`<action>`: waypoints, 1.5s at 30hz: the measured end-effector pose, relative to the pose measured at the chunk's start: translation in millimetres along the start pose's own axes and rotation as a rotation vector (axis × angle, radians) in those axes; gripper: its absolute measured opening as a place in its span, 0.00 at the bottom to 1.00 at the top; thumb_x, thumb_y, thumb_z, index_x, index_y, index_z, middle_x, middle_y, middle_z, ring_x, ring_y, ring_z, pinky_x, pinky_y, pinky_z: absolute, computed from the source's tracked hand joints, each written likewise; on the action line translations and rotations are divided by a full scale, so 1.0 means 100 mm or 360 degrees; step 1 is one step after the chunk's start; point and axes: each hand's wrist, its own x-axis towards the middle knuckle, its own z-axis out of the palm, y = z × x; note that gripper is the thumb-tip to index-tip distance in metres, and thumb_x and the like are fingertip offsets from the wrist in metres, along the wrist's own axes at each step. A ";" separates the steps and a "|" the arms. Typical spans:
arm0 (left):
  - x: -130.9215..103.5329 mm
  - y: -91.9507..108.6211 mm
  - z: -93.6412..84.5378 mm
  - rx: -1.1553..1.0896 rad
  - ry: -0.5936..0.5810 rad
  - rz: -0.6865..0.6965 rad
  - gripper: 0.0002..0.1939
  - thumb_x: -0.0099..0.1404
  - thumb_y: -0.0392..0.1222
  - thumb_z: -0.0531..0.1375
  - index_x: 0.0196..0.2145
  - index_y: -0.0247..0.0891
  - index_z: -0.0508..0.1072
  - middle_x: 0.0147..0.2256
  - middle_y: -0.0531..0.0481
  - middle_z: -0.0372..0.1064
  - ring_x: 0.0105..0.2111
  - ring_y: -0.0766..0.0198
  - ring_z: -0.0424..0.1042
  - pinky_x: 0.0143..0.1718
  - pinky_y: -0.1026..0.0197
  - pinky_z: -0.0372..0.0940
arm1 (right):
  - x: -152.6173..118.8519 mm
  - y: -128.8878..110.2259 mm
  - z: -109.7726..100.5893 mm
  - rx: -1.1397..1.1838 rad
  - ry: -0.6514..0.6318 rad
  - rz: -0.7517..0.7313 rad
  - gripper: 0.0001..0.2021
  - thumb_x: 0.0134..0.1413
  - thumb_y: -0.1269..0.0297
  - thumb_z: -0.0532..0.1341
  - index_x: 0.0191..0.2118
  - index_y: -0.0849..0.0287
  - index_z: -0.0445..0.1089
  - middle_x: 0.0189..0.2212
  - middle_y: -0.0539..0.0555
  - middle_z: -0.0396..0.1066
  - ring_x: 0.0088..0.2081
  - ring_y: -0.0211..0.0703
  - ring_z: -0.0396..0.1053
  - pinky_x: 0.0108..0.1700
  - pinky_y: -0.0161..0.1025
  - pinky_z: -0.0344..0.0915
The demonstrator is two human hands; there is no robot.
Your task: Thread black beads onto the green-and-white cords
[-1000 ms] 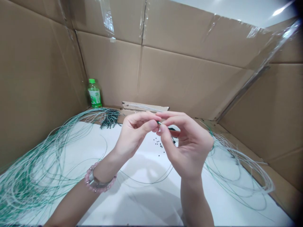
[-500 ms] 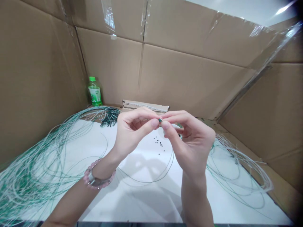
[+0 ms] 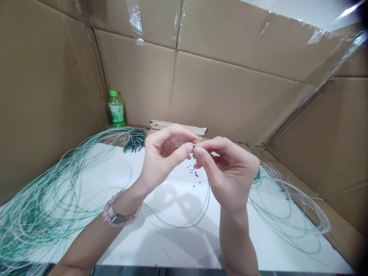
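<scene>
My left hand (image 3: 161, 161) and my right hand (image 3: 230, 172) meet fingertip to fingertip over the white table surface (image 3: 120, 245). Both are closed in a pinch around the end of a thin wire (image 3: 193, 145); a short light piece of it shows between the thumbs. Its exact tip is hidden by my fingers. From below my right hand, thin green and white wire (image 3: 184, 227) curves down and left in a loop toward my left wrist. Several tiny black pieces (image 3: 196, 174) lie scattered on the surface beneath my hands.
A big tangle of green and white wires (image 3: 43, 199) covers the left side, its dark ends (image 3: 135, 140) bunched at the back. More coiled wires (image 3: 310, 214) lie at right. A green bottle (image 3: 116, 111) and a cardboard strip (image 3: 178, 127) stand by the cardboard wall (image 3: 224, 92).
The dark green bit seen between my fingertips is now covered, and a light bit of wire shows instead. My right fingers have curled in closer. The view has shifted slightly.
</scene>
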 end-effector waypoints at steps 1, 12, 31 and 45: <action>0.00 0.00 0.00 -0.0003 -0.0011 0.0011 0.05 0.60 0.36 0.64 0.34 0.43 0.79 0.31 0.51 0.71 0.30 0.70 0.71 0.25 0.71 0.67 | 0.01 0.00 0.00 0.0035 -0.0019 0.0033 0.05 0.52 0.74 0.64 0.29 0.57 0.73 0.24 0.46 0.72 0.23 0.31 0.69 0.23 0.29 0.70; -0.01 -0.04 0.02 -0.0070 0.0014 0.0072 0.04 0.60 0.38 0.64 0.33 0.44 0.80 0.30 0.52 0.72 0.26 0.72 0.71 0.24 0.72 0.68 | -0.01 0.01 0.05 0.0243 0.0109 0.0002 0.05 0.53 0.74 0.64 0.30 0.56 0.74 0.24 0.47 0.74 0.24 0.33 0.71 0.23 0.30 0.72; 0.00 -0.01 0.00 0.0018 0.0021 0.0027 0.04 0.61 0.37 0.63 0.31 0.41 0.80 0.27 0.53 0.70 0.24 0.75 0.70 0.25 0.74 0.68 | 0.00 -0.04 -0.04 -0.0369 0.0062 -0.0339 0.09 0.49 0.79 0.63 0.30 0.56 0.72 0.24 0.46 0.73 0.27 0.33 0.70 0.23 0.28 0.69; 0.02 0.10 0.00 0.0570 0.0048 0.0180 0.02 0.57 0.35 0.66 0.29 0.39 0.79 0.29 0.51 0.76 0.26 0.71 0.73 0.23 0.72 0.67 | 0.00 -0.04 -0.12 -0.0478 -0.0058 -0.0331 0.07 0.54 0.76 0.62 0.31 0.56 0.73 0.26 0.47 0.74 0.27 0.33 0.69 0.25 0.31 0.69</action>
